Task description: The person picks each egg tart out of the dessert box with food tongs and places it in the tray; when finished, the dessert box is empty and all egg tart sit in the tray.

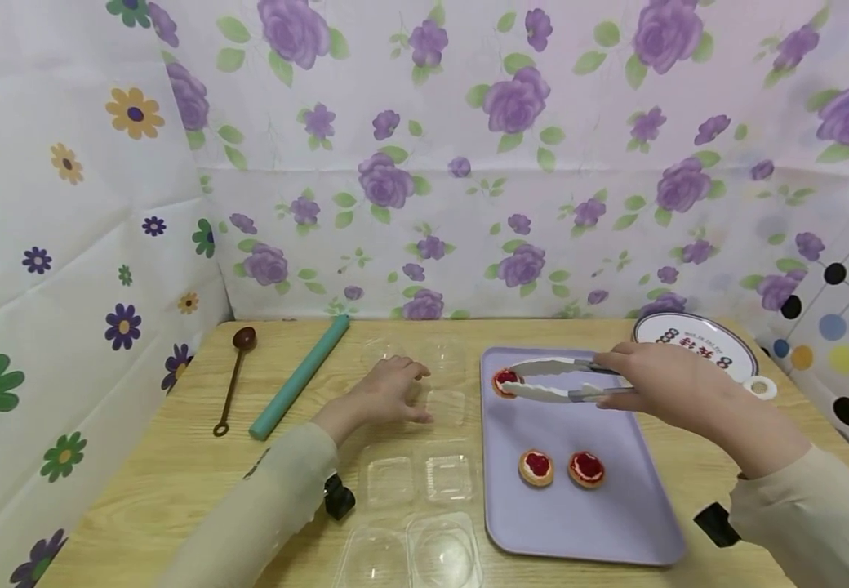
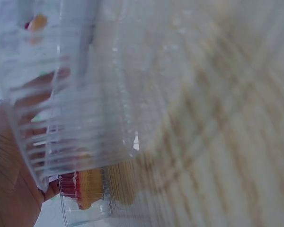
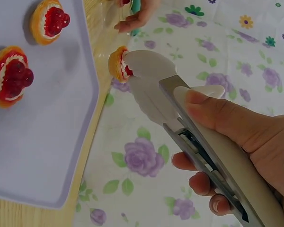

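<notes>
My right hand (image 1: 667,384) grips a pair of tongs (image 1: 549,380) with pale tips and metal arms. Between the tips is a small red-topped tart (image 1: 504,381), held above the tray in the right wrist view. Two more tarts (image 1: 536,467) sit on the lilac tray (image 1: 579,531). My left hand (image 1: 388,390) is over the clear plastic containers (image 1: 448,478), fingers spread loosely beside one of them. In the left wrist view a tart (image 2: 87,187) shows inside a clear compartment near the left fingers, partly behind the near plastic wall (image 2: 85,142).
Several clear containers stand in two columns left of the tray, some at the front (image 1: 445,555). A teal rolling pin (image 1: 300,377) and a brown ladle (image 1: 237,367) lie at the left. A white patterned plate-like board (image 1: 696,335) lies back right. Floral sheets (image 1: 454,204) hang behind.
</notes>
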{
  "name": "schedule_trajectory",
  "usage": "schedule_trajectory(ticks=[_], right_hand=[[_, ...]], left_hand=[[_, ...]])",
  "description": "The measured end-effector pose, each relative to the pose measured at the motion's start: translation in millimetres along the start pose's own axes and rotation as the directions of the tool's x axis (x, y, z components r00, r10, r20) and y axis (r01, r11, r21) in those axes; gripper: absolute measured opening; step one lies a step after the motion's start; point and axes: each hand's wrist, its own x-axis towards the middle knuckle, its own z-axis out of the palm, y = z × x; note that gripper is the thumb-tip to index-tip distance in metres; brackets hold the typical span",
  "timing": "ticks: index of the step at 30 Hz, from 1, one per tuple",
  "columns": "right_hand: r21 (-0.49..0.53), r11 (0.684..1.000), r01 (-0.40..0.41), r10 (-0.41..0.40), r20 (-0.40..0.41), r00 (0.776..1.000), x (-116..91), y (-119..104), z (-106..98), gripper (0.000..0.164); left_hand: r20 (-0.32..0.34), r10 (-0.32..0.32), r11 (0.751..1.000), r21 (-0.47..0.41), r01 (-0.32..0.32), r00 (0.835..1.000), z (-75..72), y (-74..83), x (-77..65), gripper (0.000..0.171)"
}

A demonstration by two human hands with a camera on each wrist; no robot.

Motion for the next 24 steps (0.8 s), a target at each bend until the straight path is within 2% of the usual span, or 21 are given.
schedule_trajectory(ticks=[14,24], right_hand=[[0.000,0.998,-0.057,0.057,-0.019,0.998,-31,25,16,0.052],[0.014,0.997,-0.070,0.069,0.035,0.997,-47,38,28,0.046]], left_hand=[[0.006,-0.007,1.000,0.010,0.007,1.000,-0.8,1.1,-1.3,0.073],[0.000,-0.005,1.000,0.007,0.005,1.000,-2.1,1.5,-2.3,0.072]])
